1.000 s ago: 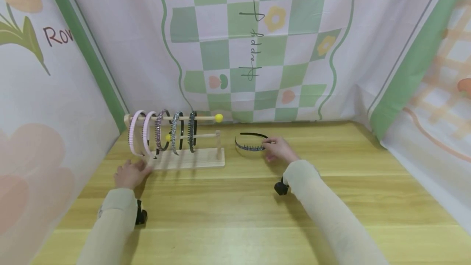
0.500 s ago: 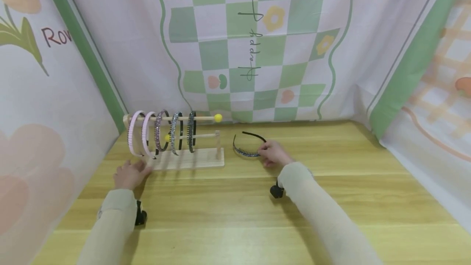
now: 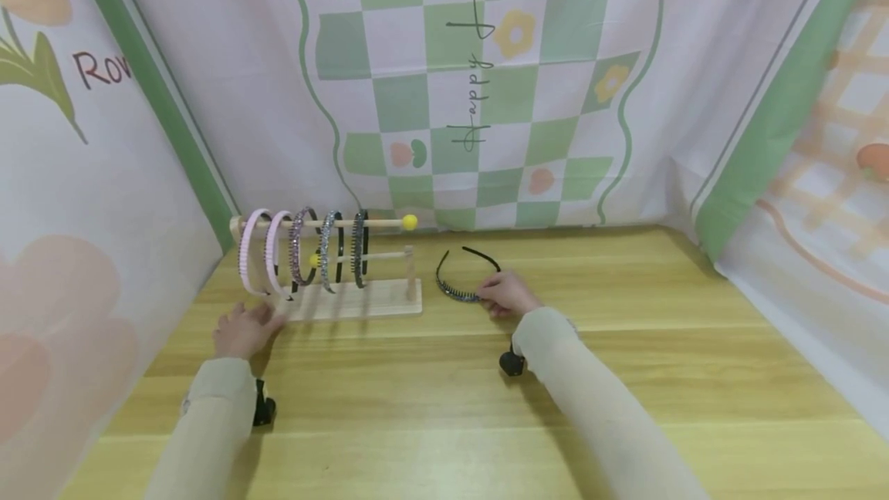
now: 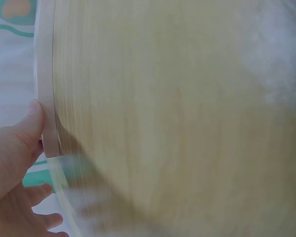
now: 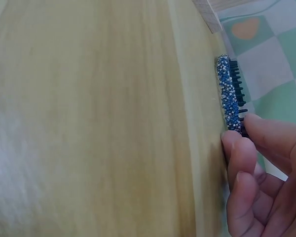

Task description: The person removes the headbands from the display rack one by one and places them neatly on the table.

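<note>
My left hand [image 3: 243,330] rests at the left end of the wooden headband rack's base [image 3: 354,299]. In the left wrist view the thumb [image 4: 33,121] touches the base's edge [image 4: 47,74], while the other visible fingers are spread and loose. Two pink headbands [image 3: 248,253] and several sparkly dark or silver ones hang on the rack's upper bar. Right of the rack, my right hand [image 3: 507,295] pinches a black toothed headband [image 3: 454,293] between thumb and fingertips. Blue and white glitter covers its outer face [image 5: 228,94] in the right wrist view. Its far arm curves behind my fingers.
The rack's upper bar ends in a yellow ball [image 3: 410,222], and a lower bar [image 3: 378,257] carries another yellow ball. Wood-grain tabletop [image 3: 417,407] stretches in front of both hands. A printed curtain [image 3: 403,99] stands behind and at the sides.
My right hand has shifted a little left and toward me with the headband, which has turned so its open end points more to the back. The left hand stays at the rack.
</note>
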`<state>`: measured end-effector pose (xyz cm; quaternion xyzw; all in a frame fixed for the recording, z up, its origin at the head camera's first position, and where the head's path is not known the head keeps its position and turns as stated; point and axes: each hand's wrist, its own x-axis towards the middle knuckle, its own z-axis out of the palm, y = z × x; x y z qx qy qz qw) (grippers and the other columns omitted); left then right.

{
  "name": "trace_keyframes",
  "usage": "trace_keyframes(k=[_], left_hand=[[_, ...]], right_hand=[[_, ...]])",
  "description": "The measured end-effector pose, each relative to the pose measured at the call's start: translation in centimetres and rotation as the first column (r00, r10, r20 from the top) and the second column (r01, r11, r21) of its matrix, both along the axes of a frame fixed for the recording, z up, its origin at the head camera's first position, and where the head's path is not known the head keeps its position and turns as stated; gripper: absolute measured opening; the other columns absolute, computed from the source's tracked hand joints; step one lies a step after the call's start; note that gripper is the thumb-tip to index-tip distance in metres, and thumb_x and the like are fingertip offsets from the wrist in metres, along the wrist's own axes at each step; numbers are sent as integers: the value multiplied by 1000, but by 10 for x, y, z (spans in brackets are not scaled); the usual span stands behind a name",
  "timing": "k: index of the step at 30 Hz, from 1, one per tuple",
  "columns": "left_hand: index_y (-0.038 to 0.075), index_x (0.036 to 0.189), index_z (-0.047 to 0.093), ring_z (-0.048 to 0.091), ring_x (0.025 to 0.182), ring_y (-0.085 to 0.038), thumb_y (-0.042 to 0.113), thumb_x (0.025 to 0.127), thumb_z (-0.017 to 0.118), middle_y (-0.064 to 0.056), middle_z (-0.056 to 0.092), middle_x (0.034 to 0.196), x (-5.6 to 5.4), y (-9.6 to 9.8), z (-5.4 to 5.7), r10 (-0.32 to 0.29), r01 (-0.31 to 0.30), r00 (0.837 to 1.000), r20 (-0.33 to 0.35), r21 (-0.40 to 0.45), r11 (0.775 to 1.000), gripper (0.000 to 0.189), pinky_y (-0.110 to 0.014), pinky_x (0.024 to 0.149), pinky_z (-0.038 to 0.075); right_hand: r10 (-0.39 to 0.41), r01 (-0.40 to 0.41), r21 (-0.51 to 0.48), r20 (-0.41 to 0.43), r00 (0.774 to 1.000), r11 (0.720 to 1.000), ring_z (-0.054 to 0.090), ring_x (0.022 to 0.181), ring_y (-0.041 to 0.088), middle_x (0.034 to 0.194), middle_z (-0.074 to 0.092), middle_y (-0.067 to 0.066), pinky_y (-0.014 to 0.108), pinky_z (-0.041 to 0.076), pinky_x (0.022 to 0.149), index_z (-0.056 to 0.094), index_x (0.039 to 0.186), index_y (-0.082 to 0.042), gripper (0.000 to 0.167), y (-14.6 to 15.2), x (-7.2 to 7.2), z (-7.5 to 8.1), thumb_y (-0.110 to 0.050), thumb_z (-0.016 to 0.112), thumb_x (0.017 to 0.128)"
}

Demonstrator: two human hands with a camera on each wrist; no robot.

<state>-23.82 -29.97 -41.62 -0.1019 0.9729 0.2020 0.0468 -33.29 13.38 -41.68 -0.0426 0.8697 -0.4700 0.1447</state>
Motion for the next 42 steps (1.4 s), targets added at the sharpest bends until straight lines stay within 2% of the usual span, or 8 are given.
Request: trace_keyframes(k=[7, 14, 21, 28, 32, 36, 39, 42], left_hand=[[3, 140, 31, 12, 119, -63, 59, 90, 40, -40, 8, 139, -2, -3, -1, 11, -11, 1000, 10, 24, 1000, 76, -71, 93, 13], [4, 141, 29, 10, 121, -62, 58, 90, 40, -39, 6, 141, -3, -2, -2, 18, -18, 1000, 20, 31, 999, 76, -70, 94, 12], [4, 142, 27, 9, 121, -62, 58, 91, 40, -39, 5, 141, -1, -1, -1, 31, -32, 999, 33, 45, 998, 75, -69, 96, 10], [4, 142, 27, 9, 121, -62, 57, 91, 41, -39, 6, 141, 1, 2, 2, 33, -35, 999, 36, 49, 998, 74, -69, 96, 10], [4, 142, 27, 9, 121, -62, 56, 92, 40, -39, 5, 141, 2, 1, 4, 31, -33, 999, 40, 52, 998, 74, -69, 96, 10], [3, 141, 27, 10, 120, -62, 56, 91, 40, -39, 6, 140, 2, 1, 5, 25, -27, 999, 33, 52, 998, 74, -69, 95, 11], [3, 141, 28, 10, 120, -62, 56, 92, 41, -39, 6, 140, 2, 1, 5, 21, -22, 999, 30, 43, 999, 73, -70, 95, 12], [3, 141, 28, 11, 119, -63, 56, 92, 40, -39, 7, 140, 2, 2, 5, 15, -16, 1000, 27, 36, 999, 73, -70, 94, 13]], right_hand=[[27, -27, -20, 10, 1000, 999, 58, 51, 14, 68, 64, 11, 26, 52, 51, 65, 93, 2, 15, 1, -1, 3, -12, 61, 89], [-27, 27, -19, 22, 999, 999, 56, 52, 12, 71, 64, 10, 24, 51, 51, 64, 102, 2, 19, -1, -3, -1, -11, 60, 89], [5, -6, -71, -22, 1000, 997, 55, 50, 11, 70, 62, 11, 23, 49, 49, 59, 106, 7, 24, 1, -4, 3, -10, 59, 90], [4, -8, -43, -101, 995, 999, 57, 53, 17, 76, 60, 18, 32, 52, 54, 58, 112, 7, 28, 4, -8, 21, -11, 57, 91], [2, -5, -18, -112, 994, 1000, 62, 64, 26, 90, 62, 24, 40, 54, 65, 56, 117, 4, 32, 2, -11, 35, -15, 57, 92], [3, -5, -10, -127, 992, 1000, 62, 77, 37, 99, 61, 25, 42, 54, 69, 56, 118, 2, 32, 0, -13, 49, -17, 57, 92], [6, -8, -13, -150, 989, 1000, 63, 74, 35, 96, 62, 24, 39, 55, 66, 57, 118, 1, 32, -1, -16, 61, -16, 56, 92], [15, -15, -4, -164, 986, 1000, 63, 68, 26, 96, 62, 20, 36, 55, 65, 56, 120, 1, 33, -4, -17, 74, -17, 56, 93]])
